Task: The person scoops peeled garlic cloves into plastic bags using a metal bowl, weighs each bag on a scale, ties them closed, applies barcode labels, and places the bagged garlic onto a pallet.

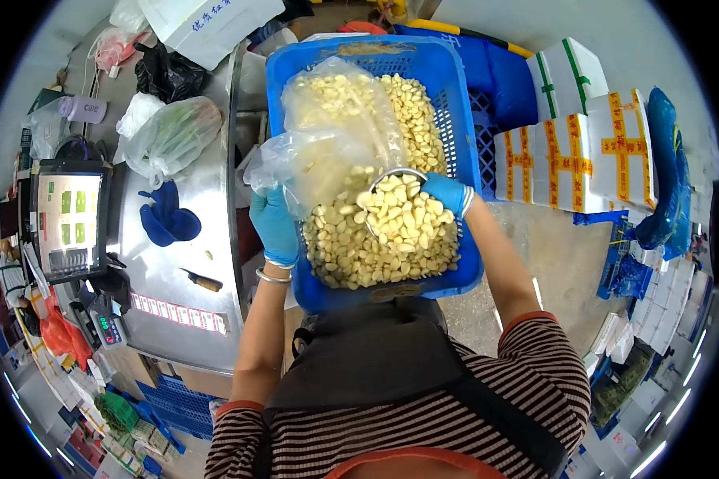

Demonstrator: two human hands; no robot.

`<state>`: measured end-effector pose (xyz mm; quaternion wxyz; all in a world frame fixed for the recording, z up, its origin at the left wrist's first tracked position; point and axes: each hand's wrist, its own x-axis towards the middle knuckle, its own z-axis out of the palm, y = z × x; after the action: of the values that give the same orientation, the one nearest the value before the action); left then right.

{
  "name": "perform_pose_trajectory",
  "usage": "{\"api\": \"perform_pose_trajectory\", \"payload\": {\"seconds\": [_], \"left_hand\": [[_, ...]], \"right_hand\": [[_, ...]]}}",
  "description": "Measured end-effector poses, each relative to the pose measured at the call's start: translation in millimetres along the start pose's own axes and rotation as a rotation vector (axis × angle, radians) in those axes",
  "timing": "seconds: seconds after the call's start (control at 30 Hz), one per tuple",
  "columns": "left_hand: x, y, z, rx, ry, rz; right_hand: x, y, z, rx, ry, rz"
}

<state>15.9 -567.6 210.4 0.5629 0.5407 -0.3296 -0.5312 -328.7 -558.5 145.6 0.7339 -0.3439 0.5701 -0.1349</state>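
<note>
A blue plastic basket (465, 136) holds a heap of peeled garlic cloves (339, 259). My left hand (274, 227), in a blue glove, is closed on the gathered edge of a clear plastic bag (303, 164). The bag lies over the heap at the basket's left side, and cloves show through its film. My right hand (447, 194), gloved too, grips the rim of a round metal bowl (398, 171) heaped with cloves. The bowl is tilted just right of the bag, over the loose cloves. Its underside is hidden.
Left of the basket stands a steel table (172, 315) with a knife (201, 280), a dark blue cloth-like item (168, 217), a strip of labels (178, 311), bags and a screen (70, 219). Taped white foam boxes (563, 164) are stacked at right.
</note>
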Motion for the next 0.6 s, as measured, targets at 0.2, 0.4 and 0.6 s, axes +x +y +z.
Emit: {"api": "perform_pose_trajectory", "payload": {"seconds": [0.2,0.4,0.6], "left_hand": [[-7.1,33.1,39.6,0.472,-0.227,0.271],[-20.2,84.6,62.3,0.535,-0.365,0.291],[4.3,142.2,102.2,0.414,-0.295,0.338]], "right_hand": [[-20.6,-76.7,25.1,-0.287,-0.193,-0.232],[-11.0,-113.3,38.3,-0.732,-0.047,-0.514],[40.1,-176.9,15.7,-0.038,0.639,-0.532]]}}
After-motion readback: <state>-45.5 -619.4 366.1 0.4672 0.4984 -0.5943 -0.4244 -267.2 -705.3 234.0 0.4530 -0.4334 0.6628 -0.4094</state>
